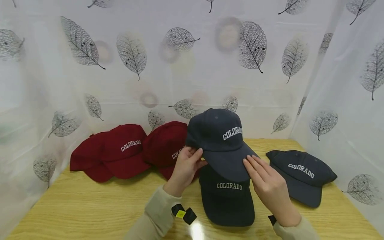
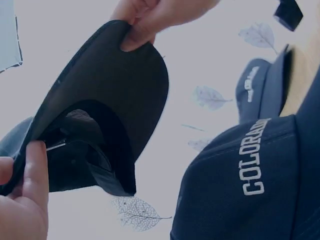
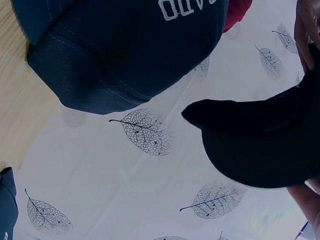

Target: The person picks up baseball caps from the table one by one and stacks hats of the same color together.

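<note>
A curtained booth (image 1: 27, 100) (leaf-print sheeting (image 1: 204, 73), wood-grain tabletop (image 1: 90, 206))

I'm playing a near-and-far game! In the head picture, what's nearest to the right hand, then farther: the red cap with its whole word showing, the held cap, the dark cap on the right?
1. Held cap: the right hand pinches its brim.
2. Dark cap: just past that hand, on the right.
3. Red cap: over on the left.

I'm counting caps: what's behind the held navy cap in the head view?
A red cap, a dark cap and the curtain show past the held cap, which covers the red cap's right side and the dark cap's top.
</note>
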A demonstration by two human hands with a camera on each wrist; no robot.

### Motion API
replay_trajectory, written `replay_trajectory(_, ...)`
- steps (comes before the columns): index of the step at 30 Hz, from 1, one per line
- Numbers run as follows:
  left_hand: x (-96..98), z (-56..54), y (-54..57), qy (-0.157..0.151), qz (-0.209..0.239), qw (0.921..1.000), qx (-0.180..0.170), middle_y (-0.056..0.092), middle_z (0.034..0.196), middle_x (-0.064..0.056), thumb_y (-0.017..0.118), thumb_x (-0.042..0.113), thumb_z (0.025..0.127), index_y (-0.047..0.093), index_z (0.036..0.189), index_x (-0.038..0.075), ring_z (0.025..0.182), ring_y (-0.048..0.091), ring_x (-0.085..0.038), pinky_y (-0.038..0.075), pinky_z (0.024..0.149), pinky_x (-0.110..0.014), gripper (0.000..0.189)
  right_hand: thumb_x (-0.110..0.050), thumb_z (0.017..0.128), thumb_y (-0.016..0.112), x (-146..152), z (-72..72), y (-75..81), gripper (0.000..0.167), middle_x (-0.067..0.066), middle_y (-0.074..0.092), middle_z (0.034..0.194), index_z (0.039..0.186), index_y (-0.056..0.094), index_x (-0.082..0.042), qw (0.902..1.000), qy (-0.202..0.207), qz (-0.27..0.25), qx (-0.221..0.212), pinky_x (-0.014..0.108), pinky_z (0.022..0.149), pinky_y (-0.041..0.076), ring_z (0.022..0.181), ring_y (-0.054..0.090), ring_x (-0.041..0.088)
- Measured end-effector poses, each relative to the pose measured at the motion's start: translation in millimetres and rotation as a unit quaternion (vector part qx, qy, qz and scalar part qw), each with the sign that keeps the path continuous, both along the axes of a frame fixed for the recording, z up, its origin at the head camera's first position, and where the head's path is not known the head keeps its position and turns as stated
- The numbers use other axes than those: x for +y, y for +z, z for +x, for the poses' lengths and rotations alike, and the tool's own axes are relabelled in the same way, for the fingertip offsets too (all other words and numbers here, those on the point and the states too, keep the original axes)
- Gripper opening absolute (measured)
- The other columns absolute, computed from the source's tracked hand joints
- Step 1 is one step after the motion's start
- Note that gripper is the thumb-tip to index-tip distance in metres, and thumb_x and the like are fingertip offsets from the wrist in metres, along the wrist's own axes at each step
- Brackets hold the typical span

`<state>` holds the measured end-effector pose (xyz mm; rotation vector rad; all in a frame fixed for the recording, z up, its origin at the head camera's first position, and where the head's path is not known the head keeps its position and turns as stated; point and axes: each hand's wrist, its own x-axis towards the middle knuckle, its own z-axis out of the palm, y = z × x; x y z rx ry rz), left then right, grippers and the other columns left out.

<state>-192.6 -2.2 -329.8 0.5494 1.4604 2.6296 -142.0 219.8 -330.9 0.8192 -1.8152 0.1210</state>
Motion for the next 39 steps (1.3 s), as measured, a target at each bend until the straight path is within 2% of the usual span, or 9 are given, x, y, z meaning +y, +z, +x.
replay_trajectory(7, -3.9, -0.8, 1.8, 0.050, -0.042, 0.9978, 0.013, 0.055, 0.102, -0.013, 0.041, -0.004, 0.091, 0.039, 0.121, -0.007, 0.080, 0.057, -0.015, 0.049, 0.064, -0.028, 0.030, -0.027, 0.094, 0.034, 14, -5.2, -4.7, 0.040, 0.016, 0.054, 0.115, 0.106, 0.063, -0.003, 0.9879, 0.032, 0.016, -0.151, 0.035, 0.064, 0.046, 0.097, 0.052, 0.030)
replay_trajectory(10, -5.5, -2.3, 1.5, 0.057, -0.063, 0.9962, 0.019, 0.053, 0.107, -0.017, 0.040, -0.004, 0.091, 0.040, 0.122, -0.006, 0.084, 0.057, -0.016, 0.049, 0.066, -0.031, 0.031, -0.033, 0.093, 0.036, 24, -7.7, -3.6, 0.042, 0.017, 0.053, 0.114, 0.106, 0.062, -0.002, 0.9754, 0.054, -0.040, -0.210, 0.024, 0.070, 0.043, 0.099, 0.050, 0.025)
replay_trajectory(13, -6.3, -3.1, 0.9, 0.046, -0.076, 0.9957, 0.024, 0.053, 0.107, -0.017, 0.039, -0.004, 0.091, 0.040, 0.123, -0.005, 0.086, 0.057, -0.016, 0.049, 0.069, -0.033, 0.032, -0.018, 0.092, 0.046, 34, -9.5, -2.1, 0.030, 0.015, 0.055, 0.110, 0.109, 0.059, 0.004, 0.9567, 0.068, -0.147, -0.242, 0.013, 0.076, 0.039, 0.100, 0.051, 0.013)
replay_trajectory(17, -5.3, -3.3, -1.7, -0.002, -0.086, 0.9960, 0.023, 0.056, 0.095, -0.007, 0.039, -0.003, 0.092, 0.038, 0.123, -0.006, 0.079, 0.056, -0.013, 0.048, 0.066, -0.029, 0.031, 0.004, 0.089, 0.045, 43, -9.5, 1.1, 0.030, 0.001, 0.053, 0.112, 0.119, 0.047, 0.010, 0.8917, 0.098, -0.299, -0.326, 0.010, 0.079, 0.039, 0.103, 0.048, 0.001)
replay_trajectory(20, -3.0, -3.5, -6.4, -0.067, -0.087, 0.9939, 0.008, 0.055, 0.087, -0.001, 0.038, -0.003, 0.092, 0.037, 0.123, -0.006, 0.073, 0.054, -0.011, 0.046, 0.062, -0.026, 0.031, -0.003, 0.094, 0.037, 49, -9.5, 3.6, 0.036, -0.006, 0.046, 0.118, 0.127, 0.035, 0.010, 0.8248, 0.140, -0.379, -0.396, 0.011, 0.082, 0.038, 0.107, 0.045, 0.003)
replay_trajectory(23, -0.2, -3.9, -12.0, -0.124, -0.095, 0.9877, -0.008, 0.055, 0.083, 0.000, 0.037, -0.003, 0.092, 0.035, 0.123, -0.006, 0.073, 0.053, -0.010, 0.045, 0.061, -0.024, 0.031, -0.015, 0.096, 0.035, 56, -10.0, 4.7, 0.045, 0.000, 0.039, 0.126, 0.134, 0.026, 0.008, 0.7733, 0.172, -0.415, -0.448, 0.012, 0.085, 0.036, 0.112, 0.040, 0.004)
replay_trajectory(30, 5.8, -6.6, -22.8, -0.162, -0.095, 0.9818, -0.027, 0.058, 0.089, 0.000, 0.036, -0.004, 0.092, 0.033, 0.127, -0.005, 0.077, 0.057, -0.010, 0.048, 0.064, -0.025, 0.035, -0.032, 0.097, 0.029, 70, -18.0, -0.1, 0.057, 0.007, 0.028, 0.135, 0.139, 0.015, 0.003, 0.7049, 0.189, -0.425, -0.535, 0.017, 0.094, 0.029, 0.117, 0.034, 0.003)
replay_trajectory(33, 7.1, -8.3, -26.2, -0.167, -0.094, 0.9809, -0.033, 0.058, 0.091, -0.001, 0.036, -0.003, 0.092, 0.032, 0.128, -0.005, 0.079, 0.058, -0.011, 0.048, 0.065, -0.026, 0.036, -0.027, 0.097, 0.032, 74, -22.6, -5.4, 0.043, -0.001, 0.039, 0.123, 0.133, 0.031, -0.004, 0.6988, 0.214, -0.424, -0.535, 0.015, 0.087, 0.036, 0.108, 0.042, 0.002)
replay_trajectory(39, 6.0, -10.1, -31.7, -0.152, -0.100, 0.9815, -0.058, 0.057, 0.095, -0.004, 0.036, -0.003, 0.093, 0.031, 0.127, -0.008, 0.081, 0.057, -0.012, 0.048, 0.065, -0.027, 0.034, -0.014, 0.093, 0.044, 74, -25.8, -11.1, 0.014, -0.002, 0.055, 0.087, 0.100, 0.056, -0.010, 0.7200, 0.190, -0.434, -0.507, 0.018, 0.067, 0.047, 0.077, 0.055, 0.007)
